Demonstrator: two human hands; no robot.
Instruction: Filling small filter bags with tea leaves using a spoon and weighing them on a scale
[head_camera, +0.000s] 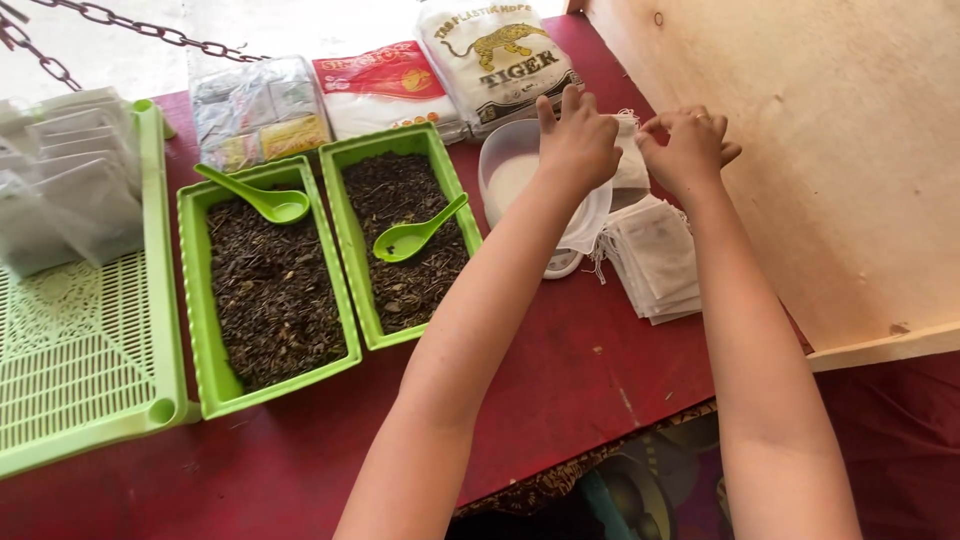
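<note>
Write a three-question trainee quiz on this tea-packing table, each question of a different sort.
1. True or false: each green plastic tray of dark loose tea leaves holds a green plastic spoon.
2. Multiple choice: the stack of small white drawstring filter bags lies (A) left of the trays, (B) right of the clear plastic tub, (C) in the slatted green basket.
3. What do the left hand and right hand hold between them?

Key: 1 true; 2 B; 3 one white filter bag, held over the tub.
</note>
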